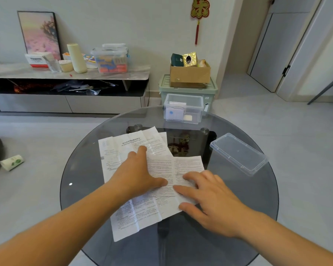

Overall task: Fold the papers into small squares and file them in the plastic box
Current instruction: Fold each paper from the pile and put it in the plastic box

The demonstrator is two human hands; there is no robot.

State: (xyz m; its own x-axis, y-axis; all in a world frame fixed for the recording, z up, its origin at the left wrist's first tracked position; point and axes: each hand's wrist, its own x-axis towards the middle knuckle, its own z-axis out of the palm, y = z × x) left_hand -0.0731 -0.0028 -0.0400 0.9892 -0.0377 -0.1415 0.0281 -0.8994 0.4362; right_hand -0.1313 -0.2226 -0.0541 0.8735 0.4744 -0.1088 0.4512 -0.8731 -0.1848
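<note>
Hands pressed flat on the papers, gripping nothing.
Your left hand lies with its fingers spread and straight on the papers. Your right hand rests loosely straight fingers on the top sheet, thumb at its near edge. At least three thin, creased, printed sheets overlap mid-table. One clear rectangular plastic box stands open at the far edge of the round smoked-glass table, with folded pieces inside. One clear lid lies to the right.

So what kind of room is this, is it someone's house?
Probably a home's living room: a low cabinet with a framed picture on it, a red charm on the wall, and a round glass table.
</note>
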